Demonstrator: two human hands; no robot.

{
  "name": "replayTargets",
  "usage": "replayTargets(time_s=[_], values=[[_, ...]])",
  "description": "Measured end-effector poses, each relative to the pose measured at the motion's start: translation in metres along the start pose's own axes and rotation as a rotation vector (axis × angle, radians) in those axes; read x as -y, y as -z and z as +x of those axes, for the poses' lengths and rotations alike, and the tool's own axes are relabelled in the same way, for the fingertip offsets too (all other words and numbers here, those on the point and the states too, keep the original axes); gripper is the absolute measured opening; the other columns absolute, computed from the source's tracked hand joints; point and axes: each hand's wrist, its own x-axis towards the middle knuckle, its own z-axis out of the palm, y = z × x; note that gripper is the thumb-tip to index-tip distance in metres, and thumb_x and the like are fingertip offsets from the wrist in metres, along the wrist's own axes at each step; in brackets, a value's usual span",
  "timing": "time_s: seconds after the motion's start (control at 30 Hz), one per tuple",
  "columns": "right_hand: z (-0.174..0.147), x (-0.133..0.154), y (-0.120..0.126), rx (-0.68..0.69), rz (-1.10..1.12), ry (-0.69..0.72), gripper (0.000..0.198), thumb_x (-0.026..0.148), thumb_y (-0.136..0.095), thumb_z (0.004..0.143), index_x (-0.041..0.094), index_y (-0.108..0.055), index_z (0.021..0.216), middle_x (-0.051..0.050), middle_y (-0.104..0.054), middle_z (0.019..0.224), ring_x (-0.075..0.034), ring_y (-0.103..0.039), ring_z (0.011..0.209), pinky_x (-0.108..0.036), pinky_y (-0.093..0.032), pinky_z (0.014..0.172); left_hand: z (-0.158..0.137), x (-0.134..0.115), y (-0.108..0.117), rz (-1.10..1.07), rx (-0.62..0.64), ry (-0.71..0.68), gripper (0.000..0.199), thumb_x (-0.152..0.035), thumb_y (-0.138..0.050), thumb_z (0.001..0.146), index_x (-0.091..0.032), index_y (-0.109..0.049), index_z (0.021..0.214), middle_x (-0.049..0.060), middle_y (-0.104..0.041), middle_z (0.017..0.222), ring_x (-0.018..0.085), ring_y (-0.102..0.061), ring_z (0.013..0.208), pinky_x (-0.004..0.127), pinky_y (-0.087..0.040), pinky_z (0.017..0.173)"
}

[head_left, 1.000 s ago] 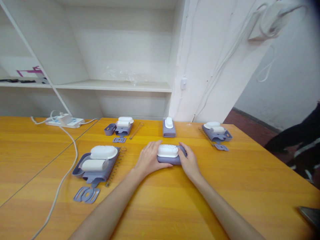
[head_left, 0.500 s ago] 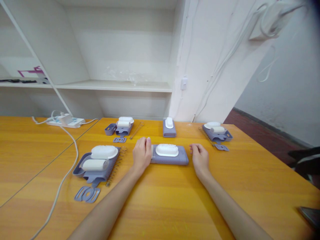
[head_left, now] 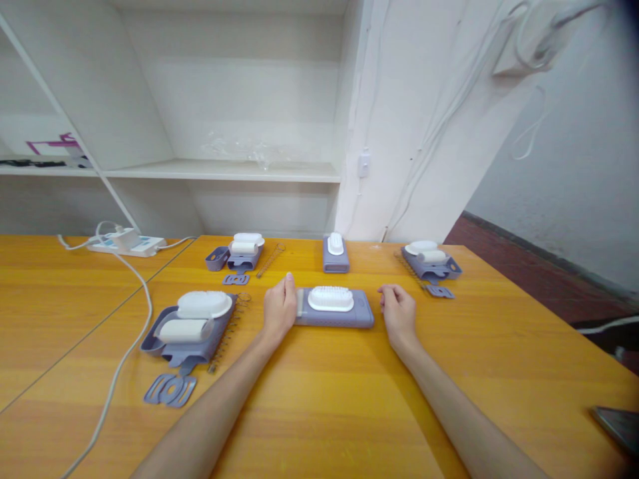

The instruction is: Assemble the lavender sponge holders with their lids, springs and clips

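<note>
- Purple case (head_left: 335, 319) lies crosswise on the wooden surface (head_left: 319, 406), between the two hands.
- White brush (head_left: 331, 299) sits on top of the case, bristles up.
- Left hand (head_left: 280, 309) is just beside the case's left end, fingers curled in together; I cannot tell whether it touches.
- Right hand (head_left: 398, 311) is loosely curled, fingers together, near the case's right end but apart from it.
- To the left lie a white roller (head_left: 184, 330), a wire coil (head_left: 228, 334) and a flat purple piece (head_left: 170, 390).
- Farther back, a second purple case (head_left: 336, 264) stands between a rear left set (head_left: 244, 253) and a rear right set (head_left: 430, 259) of similar parts.
- Power strip (head_left: 144, 247) lies at the far left, beside a white cable (head_left: 120, 366).
</note>
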Motion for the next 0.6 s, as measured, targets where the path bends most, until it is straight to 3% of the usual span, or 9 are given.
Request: replayTargets(time_s=[0.23,0.33,0.47,0.53,0.6], values=[[-0.001,0.001,0.001,0.012,0.011,0.013,0.020,0.034,-0.050,0.077,0.017,-0.055,0.067,0.005,-0.045,0.052,-0.011,-0.041,0.047,-0.023,-0.032,0.046,0.000,0.000,0.000,-0.004,0.000,-0.007,0.042,-0.037,-0.030,0.092,-0.019,-0.040,0.055,0.000,-0.045,0.051,0.012,-0.039,0.049,0.026,-0.021,0.050],[-0.007,0.009,0.001,0.021,-0.029,0.099,0.022,0.035,-0.048,0.081,0.018,-0.055,0.070,0.003,-0.049,0.057,-0.013,-0.046,0.053,-0.024,-0.037,0.050,0.000,0.001,0.000,-0.011,0.001,-0.007,0.042,-0.038,-0.030,0.092,-0.019,-0.040,0.055,0.000,-0.045,0.051,0.012,-0.039,0.049,0.026,-0.021,0.050],[-0.025,0.031,-0.003,0.184,-0.251,0.501,0.018,0.033,-0.050,0.084,0.018,-0.061,0.085,-0.006,-0.060,0.086,-0.019,-0.056,0.084,-0.033,-0.046,0.075,0.000,0.001,0.000,-0.019,0.001,-0.005,0.042,-0.038,-0.030,0.091,-0.019,-0.041,0.056,0.000,-0.045,0.052,0.012,-0.039,0.049,0.026,-0.021,0.050],[-0.036,0.042,-0.006,0.325,-0.382,0.728,0.027,0.030,-0.054,0.082,0.020,-0.061,0.106,-0.011,-0.056,0.114,-0.024,-0.051,0.107,-0.041,-0.041,0.093,0.001,0.002,-0.001,-0.026,-0.001,0.004,0.042,-0.039,-0.030,0.091,-0.019,-0.041,0.056,0.000,-0.046,0.052,0.012,-0.039,0.050,0.026,-0.021,0.050],[-0.044,0.050,-0.010,0.477,-0.524,0.884,0.043,0.029,-0.057,0.080,0.025,-0.054,0.122,-0.010,-0.040,0.137,-0.029,-0.037,0.125,-0.048,-0.032,0.102,0.002,0.003,-0.001,-0.035,0.002,0.016,0.043,-0.039,-0.029,0.091,-0.019,-0.041,0.055,0.000,-0.046,0.052,0.012,-0.039,0.050,0.026,-0.021,0.050]])
